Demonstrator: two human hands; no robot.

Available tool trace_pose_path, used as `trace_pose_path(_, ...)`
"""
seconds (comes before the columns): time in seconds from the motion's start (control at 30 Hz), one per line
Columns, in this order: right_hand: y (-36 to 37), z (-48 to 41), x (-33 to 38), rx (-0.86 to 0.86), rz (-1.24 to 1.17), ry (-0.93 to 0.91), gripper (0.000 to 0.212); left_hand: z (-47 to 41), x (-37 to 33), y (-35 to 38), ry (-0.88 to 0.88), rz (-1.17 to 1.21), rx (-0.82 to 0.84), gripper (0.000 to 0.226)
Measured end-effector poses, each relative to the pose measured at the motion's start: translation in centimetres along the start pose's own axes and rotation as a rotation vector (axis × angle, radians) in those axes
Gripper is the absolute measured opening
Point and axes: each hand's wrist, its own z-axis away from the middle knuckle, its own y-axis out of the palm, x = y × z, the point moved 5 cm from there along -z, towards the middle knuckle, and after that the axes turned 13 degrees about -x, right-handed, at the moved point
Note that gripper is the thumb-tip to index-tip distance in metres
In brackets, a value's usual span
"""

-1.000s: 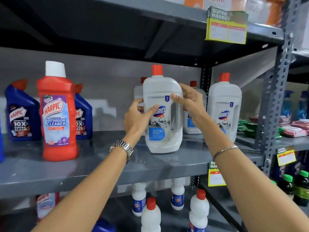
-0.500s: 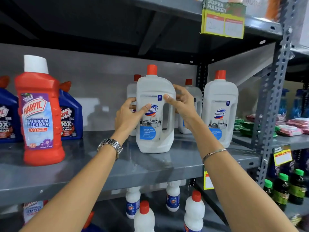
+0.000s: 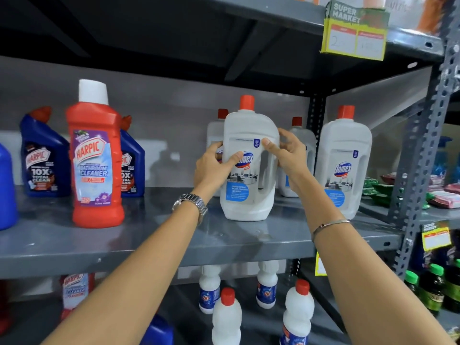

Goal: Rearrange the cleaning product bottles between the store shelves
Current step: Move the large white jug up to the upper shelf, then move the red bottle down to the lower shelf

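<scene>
Grey metal shelf point(image 3: 124, 242), white bottle point(image 3: 249, 168) gripped by both hands.
Since a second ago the bottle has been tilted toward one o'clock, left hand point(image 3: 214, 165) and right hand point(image 3: 286, 155) clasped round it; repositioning seems unfinished.

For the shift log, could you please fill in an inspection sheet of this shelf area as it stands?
Surface: grey metal shelf, bare at the front.
Job's things: white Domex bottle upright on the shelf; second Domex bottle to its right; red Harpic bottle to the left.
Clutter: nothing seen.
Grippers: left hand and right hand clasp the white Domex bottle's sides.
Cables: nothing seen.
Surroundings: price tag on the upper shelf edge; small white bottles on the lower shelf.
</scene>
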Motion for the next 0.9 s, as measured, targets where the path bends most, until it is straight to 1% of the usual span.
trace_pose_path(0.07, 0.0, 1.0, -0.4, -0.093, 0.036, 0.036, 0.060, 0.3, 0.0, -1.0, -0.022, 0.027, -0.018, 0.066)
trace_pose_path(0.13, 0.4, 2.9, -0.1, -0.263, 0.033, -0.002, 0.063, 0.4, 0.0, -3.3, -0.014, 0.076, -0.081, 0.065)
trace_pose_path(0.2, 1.2, 5.1, 1.1, -0.443, 0.014, -0.098, 0.056, 0.5, -0.2, -5.6, 0.033, 0.112, -0.109, 0.060)
trace_pose_path(0.23, 2.4, 6.4, 1.8, -0.480, -0.008, -0.144, 0.051, 0.4, -0.2, -7.2, 0.055, 0.116, -0.119, 0.056)
trace_pose_path(0.27, 3.6, 7.3, 2.5, -0.477, -0.027, -0.185, 0.047, 0.3, -0.3, -8.6, 0.077, 0.124, -0.134, 0.052)
trace_pose_path(0.33, 6.9, 9.0, 3.9, -0.392, -0.078, -0.237, 0.043, 0.1, -0.5, -11.7, 0.123, 0.158, -0.207, 0.043)
trace_pose_path(0.37, 9.0, 10.0, 4.5, -0.327, -0.119, -0.235, 0.041, -0.2, -0.4, -14.0, 0.158, 0.183, -0.274, 0.039)
trace_pose_path(0.43, 12.8, 11.5, 5.5, -0.179, -0.207, -0.193, 0.039, -0.1, -0.2, -18.5, 0.239, 0.233, -0.476, 0.032)
trace_pose_path(0.5, 16.4, 12.7, 6.0, -0.032, -0.255, -0.108, 0.041, 0.0, 0.7, -22.7, 0.276, 0.260, -0.675, 0.032)
trace_pose_path(0.53, 18.0, 13.3, 6.2, 0.039, -0.259, -0.060, 0.043, -0.1, 1.5, -24.5, 0.259, 0.249, -0.730, 0.035)
trace_pose_path(0.57, 19.5, 13.9, 6.3, 0.106, -0.249, -0.023, 0.046, -0.5, 2.3, -25.8, 0.217, 0.218, -0.740, 0.041)
trace_pose_path(0.6, 21.0, 14.5, 6.6, 0.170, -0.231, 0.004, 0.049, -1.1, 3.3, -26.9, 0.158, 0.167, -0.701, 0.046)
trace_pose_path(0.67, 22.9, 15.1, 7.0, 0.257, -0.190, 0.027, 0.051, -2.4, 5.2, -27.3, 0.012, 0.112, -0.509, 0.048)
trace_pose_path(0.7, 23.5, 15.2, 7.1, 0.273, -0.188, 0.035, 0.049, -2.7, 5.7, -27.1, -0.056, 0.119, -0.411, 0.047)
trace_pose_path(0.77, 24.2, 15.1, 7.1, 0.257, -0.211, 0.071, 0.044, -2.9, 6.5, -26.6, -0.164, 0.155, -0.265, 0.043)
trace_pose_path(0.83, 24.4, 14.7, 6.8, 0.222, -0.225, 0.130, 0.042, -2.8, 6.9, -26.0, -0.231, 0.200, -0.142, 0.039)
trace_pose_path(0.9, 24.4, 14.5, 6.5, 0.217, -0.217, 0.167, 0.041, -2.6, 7.1, -25.6, -0.244, 0.211, -0.113, 0.036)
